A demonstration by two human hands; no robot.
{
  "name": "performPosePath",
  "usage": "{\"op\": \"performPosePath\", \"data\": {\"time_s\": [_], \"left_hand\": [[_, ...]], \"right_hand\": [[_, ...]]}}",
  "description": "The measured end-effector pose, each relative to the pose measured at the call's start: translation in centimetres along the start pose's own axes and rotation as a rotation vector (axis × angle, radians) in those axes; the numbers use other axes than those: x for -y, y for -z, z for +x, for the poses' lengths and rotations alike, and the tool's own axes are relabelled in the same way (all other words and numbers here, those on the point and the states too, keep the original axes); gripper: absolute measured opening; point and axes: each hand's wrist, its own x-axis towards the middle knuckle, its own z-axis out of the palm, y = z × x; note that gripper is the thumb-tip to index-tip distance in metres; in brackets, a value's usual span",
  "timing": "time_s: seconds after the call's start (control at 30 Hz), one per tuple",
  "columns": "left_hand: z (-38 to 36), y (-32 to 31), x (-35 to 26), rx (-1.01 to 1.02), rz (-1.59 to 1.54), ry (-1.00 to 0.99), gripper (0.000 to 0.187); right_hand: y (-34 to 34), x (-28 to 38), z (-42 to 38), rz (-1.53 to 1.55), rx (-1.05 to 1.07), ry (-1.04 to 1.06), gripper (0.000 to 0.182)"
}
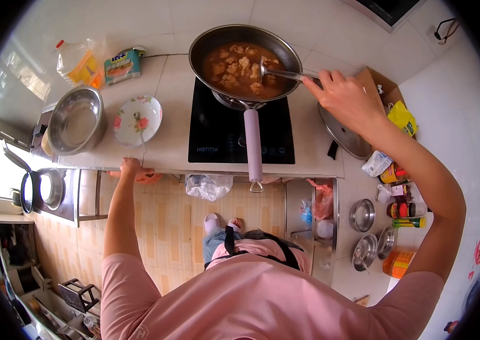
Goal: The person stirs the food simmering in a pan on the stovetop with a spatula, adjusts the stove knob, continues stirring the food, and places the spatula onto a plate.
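Gripping a steel utensil (pixel 285 73), the right hand (pixel 345 97) could, pushing hard, slop broth (pixel 274 88) from the frying pan (pixel 198 56) on the cooktop (pixel 214 127), its handle (pixel 253 139) unheld, the left hand (pixel 130 165), grip unclear, touching the desk (pixel 315 144).

The bowl of the long-handled steel ladle (pixel 288 73) lay partly sunk in reddish-brown sauce (pixel 217 61); the right hand (pixel 343 96) covered some of its handle and part of the round grey lid (pixel 349 136). The round dark pan (pixel 193 50) hid the far part of the black glass cooktop (pixel 217 127). Small print on the green packet (pixel 122 66) was unreadable.
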Motion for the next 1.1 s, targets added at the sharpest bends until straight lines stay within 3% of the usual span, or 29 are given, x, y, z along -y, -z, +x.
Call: {"op": "performPosePath", "data": {"time_s": [0.3, 0.37, 0.47, 0.53, 0.67, 0.83, 0.93, 1.03, 1.1], "left_hand": [[0.1, 0.0, 0.1, 0.029, 0.047, -0.019, 0.098], [-0.3, 0.0, -0.1, -0.017, 0.083, -0.015, 0.097], [-0.6, -1.0, 0.2, -0.263, 0.075, -0.11, 0.081], [-0.7, -1.1, 0.2, -0.221, 0.035, -0.069, 0.081], [-0.1, -2.2, 0.9, -0.408, 0.103, -0.175, 0.079], [-2.3, 1.5, -0.9, 0.002, -0.019, -0.011, 0.094], [-1.5, 0.9, -0.4, 0.026, -0.016, -0.019, 0.097], [-0.8, 0.1, -0.1, -0.024, 0.029, -0.021, 0.097], [-0.6, 0.1, 0.0, -0.025, 0.052, -0.011, 0.096]], "right_hand": [[0.3, 0.1, 0.8, 0.161, 0.248, -0.184, 0.037], [0.3, 0.1, 0.8, 0.198, 0.281, -0.211, 0.037], [1.9, -1.5, 0.7, 0.351, 0.305, -0.29, 0.037], [1.5, -2.8, -0.3, 0.556, 0.289, -0.377, 0.039], [2.4, -3.2, -0.8, 0.687, 0.333, -0.52, 0.029], [2.9, -3.4, -0.7, 0.591, 0.392, -0.511, 0.03], [2.5, -4.4, -0.5, 0.717, 0.346, -0.643, 0.028], [-2.4, -4.3, -1.1, 0.82, 0.164, -0.654, 0.028], [-3.9, -3.8, -0.8, 0.957, 0.265, -0.748, 0.029]]}}
